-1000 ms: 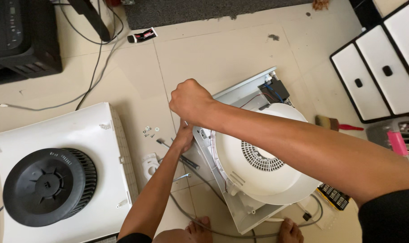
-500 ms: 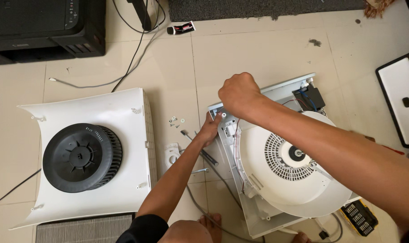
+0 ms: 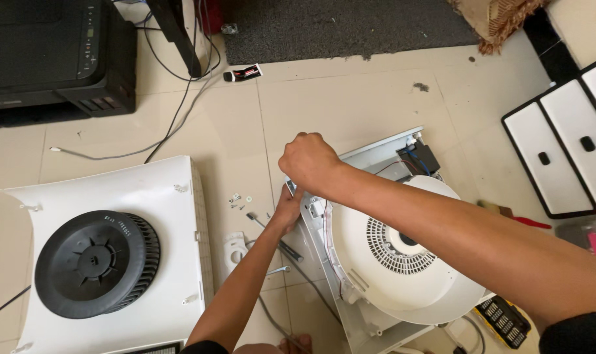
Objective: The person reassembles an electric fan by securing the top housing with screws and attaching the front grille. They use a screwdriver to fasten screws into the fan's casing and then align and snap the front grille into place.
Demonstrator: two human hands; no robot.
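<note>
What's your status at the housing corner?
Right hand fisted over housing corner. Left hand pressed on its edge. Loose screws on floor beside; nothing blocking.

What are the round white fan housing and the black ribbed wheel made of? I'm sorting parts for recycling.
Round white fan housing: looks like moulded plastic, smooth and slightly glossy, with a moulded grille. Black ribbed wheel: probably matte plastic, with thin, even moulded blades.
</note>
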